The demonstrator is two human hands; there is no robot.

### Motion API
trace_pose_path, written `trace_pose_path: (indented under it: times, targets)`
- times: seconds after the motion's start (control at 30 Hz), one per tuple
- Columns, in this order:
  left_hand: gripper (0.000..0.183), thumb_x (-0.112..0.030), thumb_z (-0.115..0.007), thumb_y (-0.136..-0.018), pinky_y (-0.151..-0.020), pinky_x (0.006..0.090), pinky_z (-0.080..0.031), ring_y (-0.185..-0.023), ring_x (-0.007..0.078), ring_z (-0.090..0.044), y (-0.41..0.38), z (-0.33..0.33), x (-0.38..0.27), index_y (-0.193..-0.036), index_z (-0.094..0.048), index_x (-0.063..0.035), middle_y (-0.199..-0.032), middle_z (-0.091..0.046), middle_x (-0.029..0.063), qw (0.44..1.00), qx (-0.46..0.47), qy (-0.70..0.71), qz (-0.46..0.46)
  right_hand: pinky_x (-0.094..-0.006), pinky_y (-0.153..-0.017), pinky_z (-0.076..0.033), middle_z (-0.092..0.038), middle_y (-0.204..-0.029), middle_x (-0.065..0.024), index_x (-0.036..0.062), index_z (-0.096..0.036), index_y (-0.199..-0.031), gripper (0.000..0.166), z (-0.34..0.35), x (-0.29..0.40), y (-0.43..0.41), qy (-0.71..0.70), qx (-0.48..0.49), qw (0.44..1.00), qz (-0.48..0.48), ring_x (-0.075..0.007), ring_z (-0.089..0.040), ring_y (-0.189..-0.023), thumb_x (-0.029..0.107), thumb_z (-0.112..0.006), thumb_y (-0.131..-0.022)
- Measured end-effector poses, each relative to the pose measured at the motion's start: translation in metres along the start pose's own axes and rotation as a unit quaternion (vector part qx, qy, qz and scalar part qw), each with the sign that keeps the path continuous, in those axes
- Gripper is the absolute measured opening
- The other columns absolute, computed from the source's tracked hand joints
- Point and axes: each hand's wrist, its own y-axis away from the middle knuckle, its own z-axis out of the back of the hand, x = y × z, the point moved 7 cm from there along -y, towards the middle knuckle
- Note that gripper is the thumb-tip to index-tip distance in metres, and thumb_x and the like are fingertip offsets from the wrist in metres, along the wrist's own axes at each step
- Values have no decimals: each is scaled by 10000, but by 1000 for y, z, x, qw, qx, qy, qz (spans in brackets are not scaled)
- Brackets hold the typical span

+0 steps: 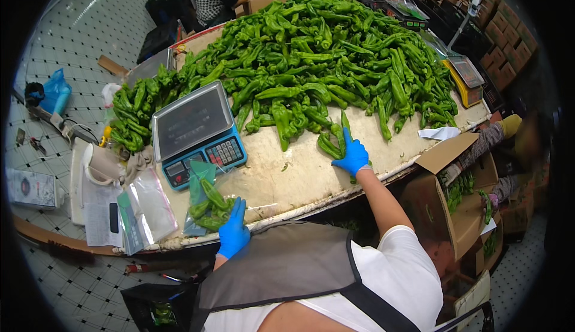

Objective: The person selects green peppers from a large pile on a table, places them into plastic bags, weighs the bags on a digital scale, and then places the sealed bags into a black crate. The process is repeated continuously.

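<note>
My right hand (353,154), in a blue glove, is closed around a few long green peppers (330,145) at the front edge of a large pepper heap (305,58). One pepper tip pokes out below the palm. My left hand (234,231), also gloved in blue, lies against several peppers (211,206) on a clear and green plastic bag (197,177) at the table's near edge. Its thumb is hidden, so whether it grips the bag is unclear. Just beyond the bag stands a blue digital scale (193,134) with a steel pan.
Flat plastic bags (150,208), a paper sheet (99,224) and a white pitcher (99,163) sit at left. A yellow scale (465,80) stands on the right. Another person's gloved hand (489,201) holds a pepper by a cardboard box (471,215). Two people work across the table (287,179).
</note>
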Motion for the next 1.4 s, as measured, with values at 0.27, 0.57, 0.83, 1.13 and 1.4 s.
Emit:
trace_pose_path:
  times: [0.27, 0.57, 0.83, 1.13, 1.4]
  targets:
    - [808, 54, -551, -688, -618, 395, -522, -811, 349, -664, -7, -2, -5, -1461, -409, -136, -1542, -352, 66, 999, 11, -41, 16, -451, -906, -516, -583, -1257, -224, 199, -266, -1533, 1131, -13, -53, -19, -346, 17, 936, 63, -326, -615, -1104, 316, -895, -601]
    - [777, 46, -521, -723, -706, 453, -530, -827, 408, -642, 1, 7, 9, -1461, -399, -161, -1509, -391, 74, 997, -69, 7, 27, -349, -991, -456, -607, -1270, -99, 41, -407, -1451, 913, 50, 20, 59, -602, 348, 701, 158, -199, -583, -1140, 123, -839, -651]
    - [842, 72, -511, -717, -666, 416, -532, -836, 388, -648, 16, 47, 13, -1497, -341, -195, -1513, -387, 72, 981, -153, 88, 75, -357, -1095, -355, -509, -1409, -91, 35, -344, -1490, 1004, 14, 186, 141, -351, 592, 630, 359, -172, -475, -1259, 186, -889, -660]
    - [903, 60, -554, -689, -551, 415, -511, -666, 346, -653, 27, 54, -18, -1527, -267, -113, -1584, -252, 87, 993, -100, -14, 61, -347, -1057, -409, -538, -1378, -120, 94, -319, -1510, 962, -30, 239, 121, -375, 476, 728, 321, -198, -525, -1237, 179, -846, -709]
    - [925, 44, -554, -699, -511, 399, -498, -636, 313, -652, 30, 49, -29, -1540, -187, -66, -1565, -259, 173, 997, -38, -39, 46, -407, -975, -466, -595, -1255, -267, 72, -372, -1470, 945, -40, 312, 158, -184, 362, 809, 425, -350, -606, -1147, 334, -825, -683]
